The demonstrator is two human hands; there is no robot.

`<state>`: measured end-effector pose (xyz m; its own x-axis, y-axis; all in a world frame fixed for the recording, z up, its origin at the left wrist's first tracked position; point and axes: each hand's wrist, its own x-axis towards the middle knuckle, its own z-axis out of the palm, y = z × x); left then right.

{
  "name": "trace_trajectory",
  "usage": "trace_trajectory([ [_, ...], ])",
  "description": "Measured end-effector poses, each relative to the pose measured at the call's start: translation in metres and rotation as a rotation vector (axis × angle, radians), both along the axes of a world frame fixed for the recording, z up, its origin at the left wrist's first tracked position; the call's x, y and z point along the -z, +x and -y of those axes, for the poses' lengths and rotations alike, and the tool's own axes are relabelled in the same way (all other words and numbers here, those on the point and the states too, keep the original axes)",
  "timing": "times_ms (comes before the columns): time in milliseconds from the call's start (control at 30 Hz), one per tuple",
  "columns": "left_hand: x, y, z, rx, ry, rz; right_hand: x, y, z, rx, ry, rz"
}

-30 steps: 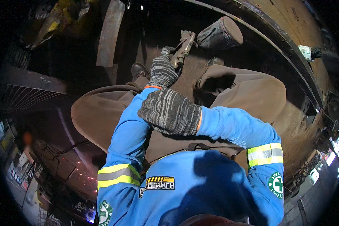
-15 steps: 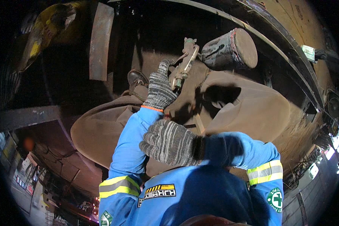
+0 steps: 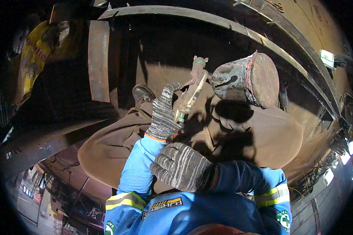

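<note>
Reaching up, left hand (image 3: 163, 116) in grey knit glove, blue sleeve with reflective yellow band, fingers curled around lower end of a rusty metal spray-gun-like tool (image 3: 191, 92). Grip pressed together on that tool's handle, near its small green fitting. Tool runs diagonally, upper tip pointing up and right, sitting at frame centre just beside a rusty cylindrical can (image 3: 247, 80). Can lies tilted on its side, round flat end facing right, touching or nearly touching the tool's upper body; cannot tell which.

Right hand (image 3: 182, 166) same grey knit glove, lower in frame, resting across the left forearm near the wrist. Fingers curled loosely, not pinching anything visible; whether the grip is fully pressed together cannot be told from this angle.

Behind both hands: large brown rounded metal body (image 3: 262, 137), dusty, hard shadows of tool and can falling on it. Dark work boot (image 3: 142, 94) stands just left of the gloved left hand, on the same brown surface. Vertical rusty steel plate (image 3: 98, 58) further left. Curved steel beam (image 3: 231, 27) arcs over the top of frame. Yellow cloth or bag (image 3: 33, 58) at upper left, partly in shadow. Lower left is dim, cluttered, too dark to tell.
</note>
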<state>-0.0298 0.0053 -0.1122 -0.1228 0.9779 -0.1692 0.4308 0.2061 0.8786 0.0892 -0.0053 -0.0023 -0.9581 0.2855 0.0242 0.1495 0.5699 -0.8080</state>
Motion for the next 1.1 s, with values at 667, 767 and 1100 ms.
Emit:
trace_trajectory([
  [667, 0.01, 0.003, 0.007, -0.089, 0.065, -0.338, 0.002, 0.007, 0.023, 0.074, 0.24, -0.061],
  [767, 0.036, -0.016, 0.0, -0.415, 0.211, 0.09, 0.016, 0.006, 0.031, 0.081, 0.321, -0.093],
  [1100, 0.037, -0.049, -0.013, -0.435, 0.104, 0.003, 0.023, 0.02, 0.04, 0.102, 0.432, -0.127],
])
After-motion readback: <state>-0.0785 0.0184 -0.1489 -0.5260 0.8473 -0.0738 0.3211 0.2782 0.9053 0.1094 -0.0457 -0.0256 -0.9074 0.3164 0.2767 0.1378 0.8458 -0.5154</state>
